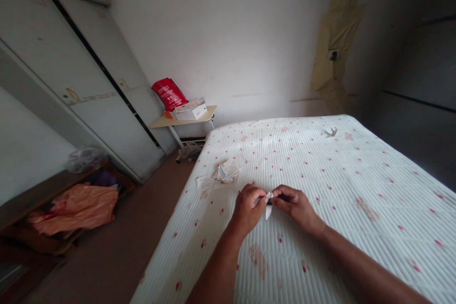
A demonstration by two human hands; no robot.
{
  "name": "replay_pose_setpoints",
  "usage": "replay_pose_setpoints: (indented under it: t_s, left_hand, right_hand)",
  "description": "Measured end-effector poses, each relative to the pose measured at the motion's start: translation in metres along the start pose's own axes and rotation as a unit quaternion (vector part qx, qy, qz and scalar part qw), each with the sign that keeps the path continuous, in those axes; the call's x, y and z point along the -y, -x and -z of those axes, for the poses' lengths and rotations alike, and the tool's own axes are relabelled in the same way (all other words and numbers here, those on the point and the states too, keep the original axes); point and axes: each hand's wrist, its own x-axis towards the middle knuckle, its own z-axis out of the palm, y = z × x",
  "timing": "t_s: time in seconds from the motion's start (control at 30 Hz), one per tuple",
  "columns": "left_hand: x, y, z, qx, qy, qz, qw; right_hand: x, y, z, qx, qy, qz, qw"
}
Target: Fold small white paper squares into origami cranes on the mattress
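Over the bed, my left hand (250, 204) and my right hand (292, 203) meet, fingertips nearly touching. Both pinch a small folded piece of white paper (268, 212), whose pointed lower end hangs down between them. Its upper part shows as small peaks between the fingertips. Beyond my left hand, a loose pile of printed paper pieces (228, 171) lies on the patterned white bed cover (285, 152). A small folded paper shape (332, 132) rests near the far right part of the bed.
A small table (162, 122) by the wall holds a red bag (169, 94) and a white box (191, 112). Cabinets (89, 80) stand at the left. An orange cloth or bag (76, 209) lies on low wooden furniture, beside the brown floor (117, 237).
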Motion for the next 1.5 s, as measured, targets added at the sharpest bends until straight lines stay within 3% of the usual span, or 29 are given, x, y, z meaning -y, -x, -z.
replay_pose_setpoints:
  t_s: [0.2,0.63,1.07,1.5]
  left_hand:
    - [0.003,0.0,-0.004,-0.009,0.042,0.016,0.999]
    - [0.008,0.001,-0.006,-0.002,0.104,0.042,0.994]
    - [0.011,0.001,-0.008,-0.006,0.116,0.043,0.992]
    - [0.009,0.001,-0.011,0.001,0.114,0.084,0.99]
  right_hand:
    - [-0.001,0.0,0.0,0.006,-0.051,-0.038,0.998]
    - [-0.002,-0.002,0.003,0.029,-0.054,-0.042,0.997]
    - [-0.002,-0.002,0.005,0.031,-0.046,-0.045,0.997]
    - [-0.002,-0.001,0.004,0.029,-0.065,-0.056,0.996]
